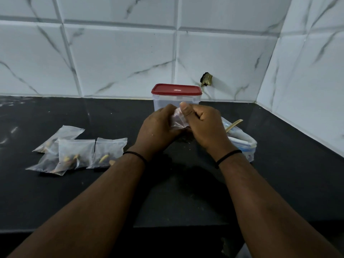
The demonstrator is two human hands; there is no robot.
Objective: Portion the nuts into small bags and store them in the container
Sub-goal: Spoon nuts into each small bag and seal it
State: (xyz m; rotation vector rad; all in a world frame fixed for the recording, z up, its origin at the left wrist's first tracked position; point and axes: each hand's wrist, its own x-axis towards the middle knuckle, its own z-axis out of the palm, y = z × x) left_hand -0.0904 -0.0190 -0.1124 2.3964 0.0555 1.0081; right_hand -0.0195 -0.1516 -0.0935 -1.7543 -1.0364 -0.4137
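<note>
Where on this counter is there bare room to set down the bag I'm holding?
Bare counter lies between your forearms, and also far left behind the filled bags. It's crowded right of your right hand, where the large open bag sits.

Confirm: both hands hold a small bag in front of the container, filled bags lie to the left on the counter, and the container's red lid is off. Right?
Not quite. In the head view the red lid sits on the container, not off. The rest holds: left hand and right hand hold the small bag, and the filled bags lie left on the counter.
</note>
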